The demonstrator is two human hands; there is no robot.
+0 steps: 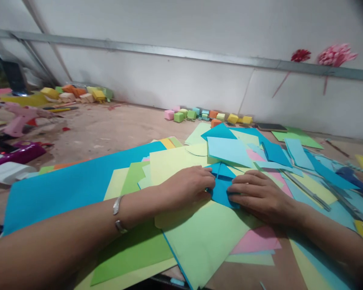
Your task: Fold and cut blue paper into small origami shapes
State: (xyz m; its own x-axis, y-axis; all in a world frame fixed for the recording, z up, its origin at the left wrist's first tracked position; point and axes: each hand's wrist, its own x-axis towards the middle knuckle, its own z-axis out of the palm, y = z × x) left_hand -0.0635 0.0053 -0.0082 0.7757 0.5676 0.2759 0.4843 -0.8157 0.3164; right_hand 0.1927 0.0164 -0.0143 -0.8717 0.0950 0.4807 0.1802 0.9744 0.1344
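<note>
A small folded piece of blue paper point(221, 191) lies between my two hands, over a stack of coloured sheets. At its left edge, my left hand point(189, 186) grips it with curled fingers; the fingertips are partly hidden. My right hand point(261, 195) has its fingers closed on the right edge. Creases and a raised flap show near the paper's top. Below it spreads a pale green sheet point(205, 237), and just beyond it rests a light blue folded paper point(228, 151).
Small paper cubes point(178, 117) stand along the wall, with a dark phone point(271, 127) to their right. A pink glue gun point(16, 119) lies at far left. Metal tweezers point(305, 190) and scissors point(351, 207) lie to the right among paper pieces. A large blue sheet point(63, 189) extends left.
</note>
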